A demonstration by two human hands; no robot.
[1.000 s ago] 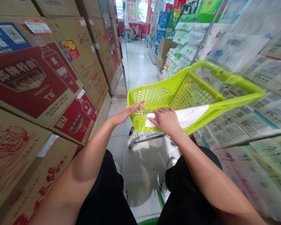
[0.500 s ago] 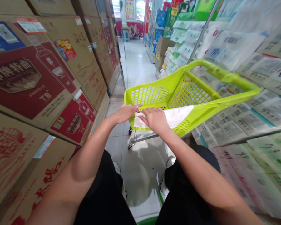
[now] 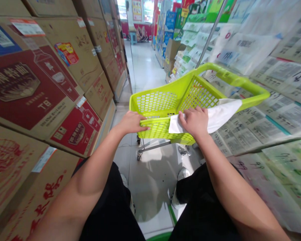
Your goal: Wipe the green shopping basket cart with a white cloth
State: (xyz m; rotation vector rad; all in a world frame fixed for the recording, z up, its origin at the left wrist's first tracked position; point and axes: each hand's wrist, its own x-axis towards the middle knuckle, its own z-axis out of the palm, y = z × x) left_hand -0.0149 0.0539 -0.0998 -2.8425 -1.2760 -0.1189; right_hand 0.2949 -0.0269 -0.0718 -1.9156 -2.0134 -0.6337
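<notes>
A lime-green shopping cart [image 3: 155, 97] stands sideways in front of me, its handle toward the right. My left hand [image 3: 132, 122] grips the rim at the cart's left front corner, thumb outside and fingers over the edge. Farther right along the near rim, my right hand [image 3: 196, 121] is closed over a white cloth [image 3: 220, 115], pressing it against the rim. The cloth drapes over the outer side, and its far end trails up toward the handle. The fingertips of my right hand reach over the inside of the basket.
Stacked cardboard cartons [image 3: 37, 80] line the left side. Packs of tissue paper [image 3: 273, 107] are piled high on the right, close to the cart handle. A tiled aisle [image 3: 142, 60] runs ahead to a blue stool [image 3: 133, 37]. Beneath me is part of something green [image 3: 162, 237].
My right hand has slid right along the near rim with the white cloth, away from my left hand. My left hand stays at the corner. The cart has shifted slightly left in view.
</notes>
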